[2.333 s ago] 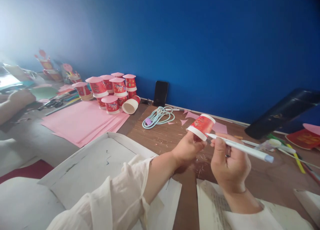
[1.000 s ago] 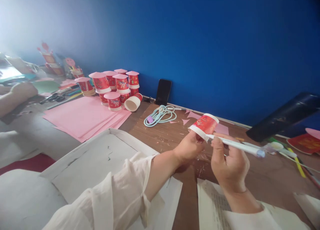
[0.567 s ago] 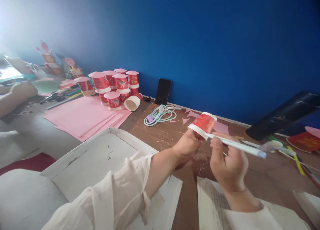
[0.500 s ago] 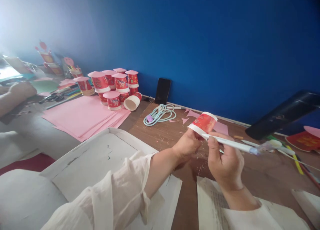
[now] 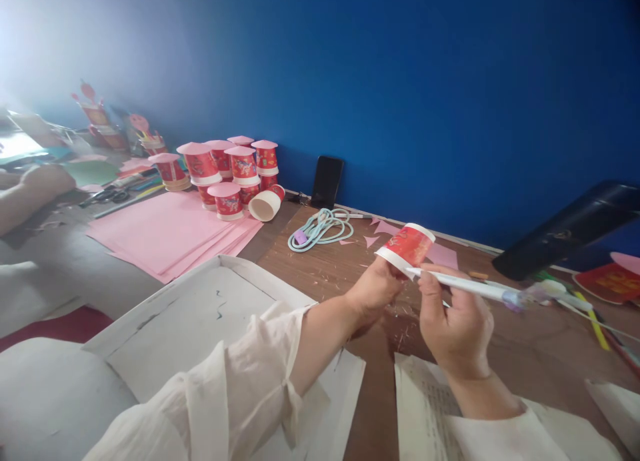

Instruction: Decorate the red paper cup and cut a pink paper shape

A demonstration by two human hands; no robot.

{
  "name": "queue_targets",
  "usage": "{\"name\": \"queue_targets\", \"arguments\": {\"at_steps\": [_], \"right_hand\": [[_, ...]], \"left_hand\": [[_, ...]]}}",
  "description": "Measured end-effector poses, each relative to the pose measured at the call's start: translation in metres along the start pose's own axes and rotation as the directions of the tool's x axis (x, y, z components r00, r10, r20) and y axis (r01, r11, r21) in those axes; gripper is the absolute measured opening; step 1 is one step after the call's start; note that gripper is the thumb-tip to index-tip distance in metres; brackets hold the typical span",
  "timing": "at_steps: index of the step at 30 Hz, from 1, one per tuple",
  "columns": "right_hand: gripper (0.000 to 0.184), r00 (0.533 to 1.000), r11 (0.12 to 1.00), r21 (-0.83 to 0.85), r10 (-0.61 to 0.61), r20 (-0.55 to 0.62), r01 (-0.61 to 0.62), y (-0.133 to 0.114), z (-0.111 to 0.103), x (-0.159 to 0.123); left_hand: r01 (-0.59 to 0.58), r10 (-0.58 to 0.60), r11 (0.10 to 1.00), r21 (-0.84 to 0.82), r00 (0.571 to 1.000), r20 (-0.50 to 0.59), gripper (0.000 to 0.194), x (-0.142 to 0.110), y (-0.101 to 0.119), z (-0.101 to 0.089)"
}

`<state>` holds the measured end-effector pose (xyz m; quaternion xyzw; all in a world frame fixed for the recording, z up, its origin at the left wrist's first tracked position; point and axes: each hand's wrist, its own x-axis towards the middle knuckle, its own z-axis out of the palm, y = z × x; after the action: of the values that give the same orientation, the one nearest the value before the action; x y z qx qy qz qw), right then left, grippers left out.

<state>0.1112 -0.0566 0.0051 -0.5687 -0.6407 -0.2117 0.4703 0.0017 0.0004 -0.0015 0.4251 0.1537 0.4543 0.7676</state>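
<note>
A red paper cup (image 5: 411, 243) with white bands at both ends is tilted in my left hand (image 5: 377, 289), whose fingers are partly hidden inside or beneath its lower end. My right hand (image 5: 456, 324) is closed round a white pen (image 5: 465, 285). The pen's tip meets the cup's lower white band, and its far end, with a clear purplish piece on it, points right and is blurred. Pink paper scraps (image 5: 441, 255) lie on the brown table just behind the cup.
Several red cups with pink paper tops (image 5: 200, 164) stand stacked beside pink sheets (image 5: 175, 231). A phone (image 5: 327, 182) leans on the blue wall near a coiled cable (image 5: 323, 231). A black cylinder (image 5: 565, 231) lies right; a white box lid (image 5: 165, 314) and another person's hand (image 5: 47, 181) are left.
My right hand has shifted slightly right, and the pen's tip has moved a little along the white band. The cup and my left hand stay nearly still.
</note>
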Motion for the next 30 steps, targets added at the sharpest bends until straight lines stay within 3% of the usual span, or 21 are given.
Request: {"name": "queue_targets", "arguments": {"at_steps": [10,14,30], "right_hand": [[0.016,0.998,1.000,0.019,0.006,-0.067,-0.004,-0.0010,-0.0013,-0.0009],[0.015,0.999,0.999,0.014,-0.042,-0.024,0.043,0.0007,0.0017,-0.0017],[0.015,0.999,1.000,0.005,-0.009,-0.037,0.009,0.0006,0.0047,-0.0020]], "left_hand": [[0.033,-0.039,0.967,-0.253,0.999,-0.018,0.065,0.0014,0.0017,-0.0003],[0.035,-0.037,0.973,-0.227,0.999,-0.002,0.062,0.0009,0.0015,0.0003],[0.062,-0.073,0.964,-0.257,0.997,-0.034,0.056,-0.0012,0.0079,0.0027]]}}
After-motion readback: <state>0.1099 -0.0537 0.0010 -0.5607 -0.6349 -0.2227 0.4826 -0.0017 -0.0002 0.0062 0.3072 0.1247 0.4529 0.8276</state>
